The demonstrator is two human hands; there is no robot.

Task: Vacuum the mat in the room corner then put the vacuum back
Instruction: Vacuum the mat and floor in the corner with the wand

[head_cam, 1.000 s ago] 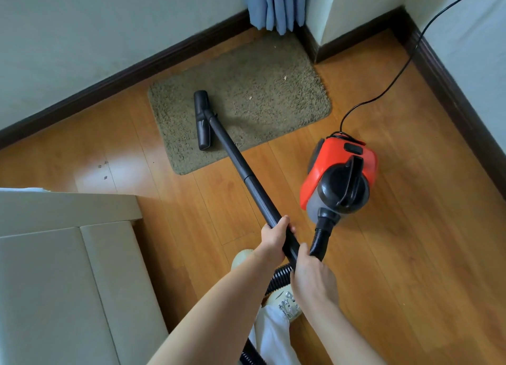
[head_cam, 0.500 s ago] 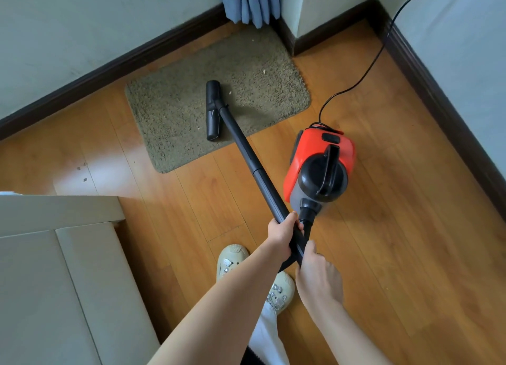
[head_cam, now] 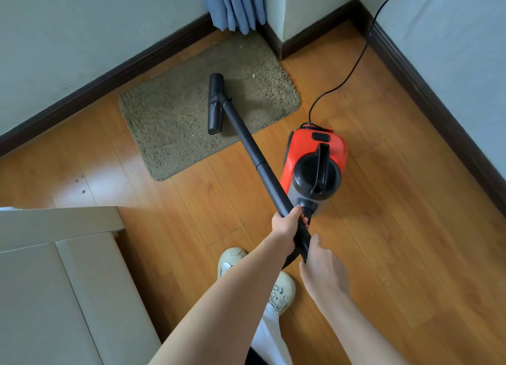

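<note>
Both hands grip the black wand (head_cam: 254, 151), left hand (head_cam: 286, 225) above right hand (head_cam: 321, 266). Its nozzle (head_cam: 215, 103) rests on the mat (head_cam: 169, 123). The red vacuum (head_cam: 315, 159) stands just beside.

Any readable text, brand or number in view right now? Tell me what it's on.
None readable.
Vacuum: no brand or label shows; the dark panel on its red top is blank or too blurred to tell.
Shoes: no legible marking.
Mat, wand, cord: no text.

bare forearms (head_cam: 219, 304), white trouser leg (head_cam: 271, 337), cream sneaker (head_cam: 282, 290).
</note>
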